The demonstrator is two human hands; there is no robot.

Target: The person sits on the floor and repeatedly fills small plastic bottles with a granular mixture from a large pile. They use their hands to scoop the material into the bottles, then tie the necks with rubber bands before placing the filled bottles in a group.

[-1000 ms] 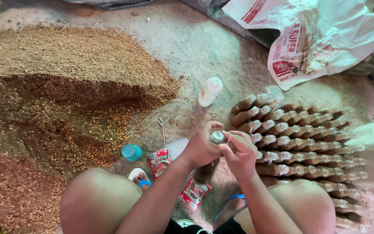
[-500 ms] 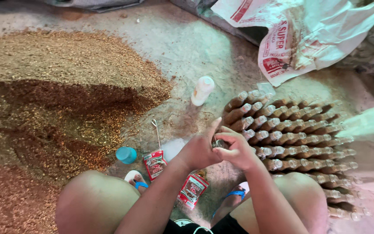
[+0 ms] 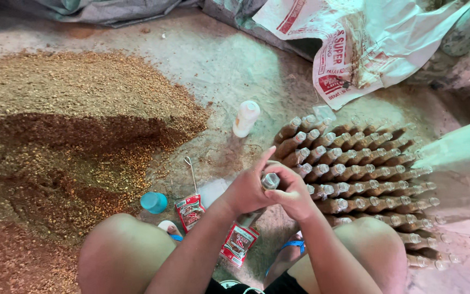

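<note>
My left hand [image 3: 247,188] and my right hand [image 3: 294,190] meet over a small brown-filled bottle [image 3: 270,181] with a clear mouth, held between my knees. The left hand wraps its body. The fingers of the right hand pinch at its top. Just to the right, several rows of similar filled bottles [image 3: 365,179] lie stacked on their sides on the ground.
A big heap of brown and tan grain [image 3: 72,136] covers the floor on the left. A white plastic bottle [image 3: 245,118] stands beyond my hands. A teal cap [image 3: 153,202], two red sachets [image 3: 190,211] and a thin wire tool [image 3: 191,173] lie near my left knee. A printed white sack [image 3: 365,43] lies behind.
The view has shifted slightly. My hands stay on the bottle, with the right fingers now closer over its mouth.
</note>
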